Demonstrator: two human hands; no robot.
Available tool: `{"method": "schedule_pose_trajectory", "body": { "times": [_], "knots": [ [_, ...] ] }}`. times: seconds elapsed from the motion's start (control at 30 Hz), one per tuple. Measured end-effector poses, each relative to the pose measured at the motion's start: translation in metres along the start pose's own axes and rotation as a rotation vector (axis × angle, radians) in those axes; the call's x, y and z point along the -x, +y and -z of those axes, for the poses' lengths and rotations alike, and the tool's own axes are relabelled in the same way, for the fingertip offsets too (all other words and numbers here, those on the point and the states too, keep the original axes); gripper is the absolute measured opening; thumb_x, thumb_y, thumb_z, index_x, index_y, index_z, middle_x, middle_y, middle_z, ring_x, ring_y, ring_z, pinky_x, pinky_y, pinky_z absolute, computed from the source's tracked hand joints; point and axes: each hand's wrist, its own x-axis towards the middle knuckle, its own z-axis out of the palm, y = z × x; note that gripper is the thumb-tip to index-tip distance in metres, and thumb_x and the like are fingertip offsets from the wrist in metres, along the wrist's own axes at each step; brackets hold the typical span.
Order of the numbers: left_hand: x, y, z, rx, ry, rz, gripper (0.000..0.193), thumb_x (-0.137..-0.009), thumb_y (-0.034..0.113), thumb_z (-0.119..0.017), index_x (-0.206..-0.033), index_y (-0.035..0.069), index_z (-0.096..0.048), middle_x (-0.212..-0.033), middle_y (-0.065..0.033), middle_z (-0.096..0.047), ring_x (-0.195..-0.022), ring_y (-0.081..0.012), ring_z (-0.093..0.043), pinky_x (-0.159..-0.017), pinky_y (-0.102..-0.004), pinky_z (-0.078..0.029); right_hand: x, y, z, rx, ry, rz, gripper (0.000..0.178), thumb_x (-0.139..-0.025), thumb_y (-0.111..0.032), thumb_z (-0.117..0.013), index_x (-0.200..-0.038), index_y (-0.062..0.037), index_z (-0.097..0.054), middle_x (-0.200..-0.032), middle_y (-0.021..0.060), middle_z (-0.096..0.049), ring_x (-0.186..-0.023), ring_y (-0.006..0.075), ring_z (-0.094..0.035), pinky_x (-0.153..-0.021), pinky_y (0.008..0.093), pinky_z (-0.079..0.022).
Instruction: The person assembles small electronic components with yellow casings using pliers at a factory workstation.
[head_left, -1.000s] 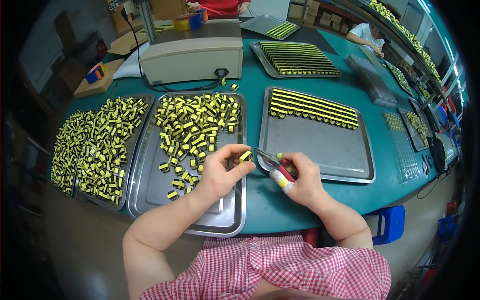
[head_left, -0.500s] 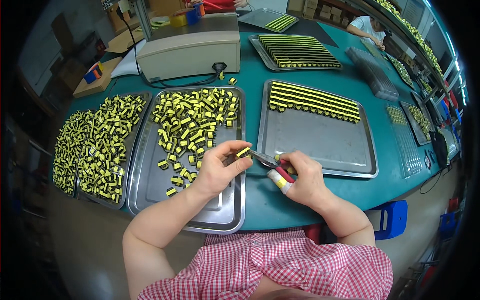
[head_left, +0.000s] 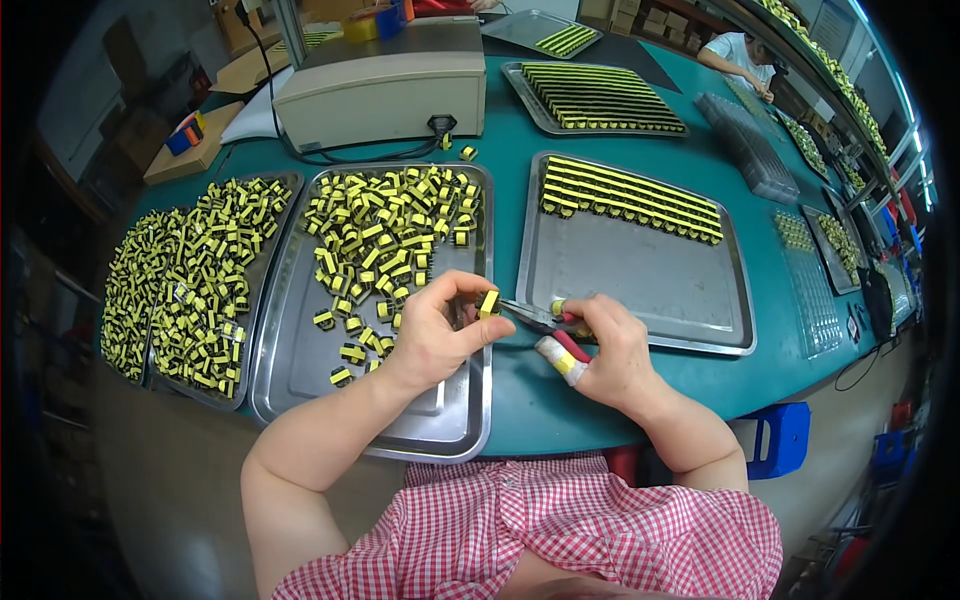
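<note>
Between the thumb and fingers of my left hand [head_left: 440, 325] is a small black-and-yellow transformer [head_left: 488, 303], pinched above the right edge of a metal tray [head_left: 300, 385]. My right hand [head_left: 610, 350] is closed around red-handled pliers [head_left: 535, 316]. Their jaws point left, with the tips right beside the held transformer; whether they touch it I cannot tell. White and yellow tape wraps a digit of my right hand. Loose transformers [head_left: 385, 225] lie heaped in the tray under my left hand. Beyond my right hand, another metal tray [head_left: 640, 290] carries neat rows of transformers [head_left: 630, 200] at its far end.
Farther left are more trays heaped with loose transformers [head_left: 210, 290]. A beige machine [head_left: 380, 100] with a black cable stands at the back. A filled tray [head_left: 600, 98] lies behind the right one. Clear plastic trays [head_left: 745, 145] are stacked far right, where another person [head_left: 738, 62] sits.
The transformer in my left hand has turned from slanted to more upright. Both hands stay in nearly the same place, and the pliers have shifted only slightly.
</note>
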Motion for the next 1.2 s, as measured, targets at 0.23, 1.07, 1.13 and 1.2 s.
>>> {"method": "schedule_pose_trajectory", "body": {
  "times": [0.23, 1.07, 1.13, 1.2],
  "knots": [
    [0.0, 0.001, 0.003, -0.146, -0.009, -0.03, 0.038, -0.068, 0.012, -0.077, -0.097, 0.001, -0.055, -0.079, 0.0007, -0.054, -0.068, -0.0047, -0.049, -0.061, -0.0186, -0.042, 0.002, 0.002, 0.0, -0.005, -0.006, -0.011, 0.035, -0.061, -0.017, -0.079, -0.085, -0.0037, -0.058, -0.072, 0.0076, -0.057, -0.062, 0.0224, -0.059, -0.055, 0.0317, -0.047],
    [0.007, 0.014, -0.007, -0.326, -0.032, -0.102, 0.032, -0.072, 0.005, -0.073, -0.092, 0.003, -0.048, -0.079, 0.0013, -0.05, -0.066, -0.0036, -0.044, -0.059, -0.0187, -0.038, 0.0, 0.001, 0.013, 0.008, 0.067, 0.061, 0.039, -0.056, -0.016, -0.082, -0.084, -0.0035, -0.058, -0.07, 0.0069, -0.057, -0.057, 0.0197, -0.056, -0.05, 0.0285, -0.045],
    [0.007, 0.015, -0.008, -0.33, -0.026, -0.108, 0.032, -0.072, 0.006, -0.073, -0.092, 0.003, -0.048, -0.079, 0.0012, -0.05, -0.066, -0.004, -0.044, -0.059, -0.019, -0.038, 0.0, 0.001, 0.013, 0.012, 0.071, 0.066, 0.039, -0.055, -0.016, -0.082, -0.084, -0.0035, -0.058, -0.07, 0.0068, -0.057, -0.057, 0.0197, -0.055, -0.05, 0.0284, -0.045],
    [0.007, 0.015, -0.008, -0.335, -0.019, -0.113, 0.032, -0.071, 0.006, -0.073, -0.092, 0.003, -0.048, -0.079, 0.001, -0.05, -0.066, -0.0043, -0.044, -0.059, -0.0193, -0.038, -0.001, 0.0, 0.013, 0.016, 0.074, 0.071, 0.039, -0.055, -0.016, -0.082, -0.084, -0.0036, -0.058, -0.069, 0.0067, -0.057, -0.056, 0.0197, -0.055, -0.05, 0.0283, -0.045]
  ]
}}
